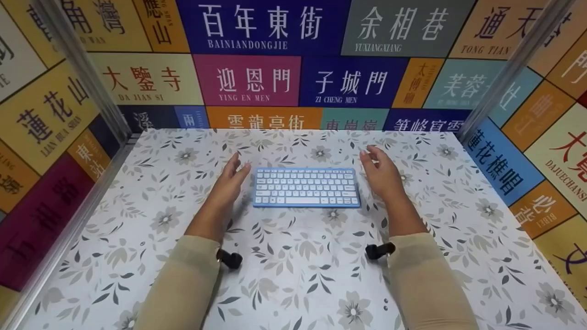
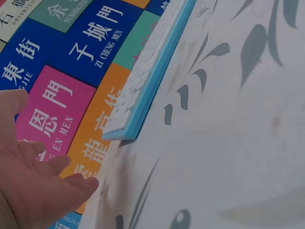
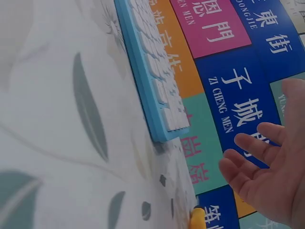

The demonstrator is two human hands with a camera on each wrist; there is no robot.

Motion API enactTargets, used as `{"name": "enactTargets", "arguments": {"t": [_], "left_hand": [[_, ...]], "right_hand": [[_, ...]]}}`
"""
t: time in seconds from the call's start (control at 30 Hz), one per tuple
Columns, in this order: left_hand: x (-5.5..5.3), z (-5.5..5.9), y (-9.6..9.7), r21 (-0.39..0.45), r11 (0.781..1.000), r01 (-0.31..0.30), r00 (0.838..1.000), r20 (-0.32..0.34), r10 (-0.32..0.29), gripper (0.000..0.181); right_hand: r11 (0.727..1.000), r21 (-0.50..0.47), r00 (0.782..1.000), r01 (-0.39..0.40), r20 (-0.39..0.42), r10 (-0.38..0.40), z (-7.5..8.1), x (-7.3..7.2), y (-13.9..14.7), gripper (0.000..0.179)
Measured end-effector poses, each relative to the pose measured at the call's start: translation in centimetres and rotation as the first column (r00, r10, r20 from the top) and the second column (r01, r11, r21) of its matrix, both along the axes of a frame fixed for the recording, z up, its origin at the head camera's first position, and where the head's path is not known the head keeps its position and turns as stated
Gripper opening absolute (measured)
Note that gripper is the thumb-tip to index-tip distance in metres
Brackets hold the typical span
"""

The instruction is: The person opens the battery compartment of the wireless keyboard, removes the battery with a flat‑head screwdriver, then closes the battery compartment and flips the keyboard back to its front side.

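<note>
Beside the blue-rimmed keyboard (image 1: 306, 187), left hand (image 1: 229, 181) and right hand (image 1: 381, 178) hover, relaxed and empty.

Head cam: high, looking forward and down, farthest back, takes in table (image 1: 293, 256) and sign wall (image 1: 261, 27). Wrist cams: low, close, tilted; left faces left hand (image 2: 40, 186) and keyboard (image 2: 148, 71), right faces right hand (image 3: 279, 179); all share keyboard and wall

Bright, even light leaves soft shadows on the white flower-printed desk (image 1: 284, 252) beside the blue-and-white rectangular keyboard (image 1: 306, 187), shiny grey corner posts (image 1: 101, 91) catch glare at the head view's ten and two o'clock, and both wrist views look hazy.
</note>
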State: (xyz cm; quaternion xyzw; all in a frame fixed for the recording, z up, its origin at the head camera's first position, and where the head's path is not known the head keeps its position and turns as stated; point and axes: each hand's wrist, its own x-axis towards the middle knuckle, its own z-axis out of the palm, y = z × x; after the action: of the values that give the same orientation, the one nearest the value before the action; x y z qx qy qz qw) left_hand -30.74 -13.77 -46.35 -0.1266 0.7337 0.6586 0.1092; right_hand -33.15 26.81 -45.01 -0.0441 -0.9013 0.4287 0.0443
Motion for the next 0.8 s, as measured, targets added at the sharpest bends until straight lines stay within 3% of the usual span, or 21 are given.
{"name": "enactTargets", "arguments": {"t": [0.2, 0.37, 0.67, 0.8], "left_hand": [[-0.2, -1.0, -0.1, 0.109, 0.993, -0.034, 0.999, -0.009, 0.035, 0.079], [0.0, -1.3, -0.3, 0.154, 0.987, -0.047, 0.997, 0.067, 0.037, 0.070], [0.0, -1.6, -0.3, 0.197, 0.980, -0.020, 0.997, 0.075, 0.006, 0.066], [0.0, -1.7, -0.1, 0.209, 0.977, -0.030, 0.997, 0.073, 0.015, 0.063]], "right_hand": [[0.989, -0.150, 0.997, 0.008, 0.079, 0.004, -0.8, -0.4, 0.0, 0.082], [0.958, -0.285, 0.987, 0.032, 0.161, 0.015, -1.4, -0.4, 0.0, 0.079], [0.895, -0.432, 0.975, 0.116, 0.220, -0.021, -2.6, -0.6, 0.1, 0.068], [0.881, -0.454, 0.970, 0.132, 0.243, -0.021, -2.7, -0.8, 0.3, 0.066]]}}
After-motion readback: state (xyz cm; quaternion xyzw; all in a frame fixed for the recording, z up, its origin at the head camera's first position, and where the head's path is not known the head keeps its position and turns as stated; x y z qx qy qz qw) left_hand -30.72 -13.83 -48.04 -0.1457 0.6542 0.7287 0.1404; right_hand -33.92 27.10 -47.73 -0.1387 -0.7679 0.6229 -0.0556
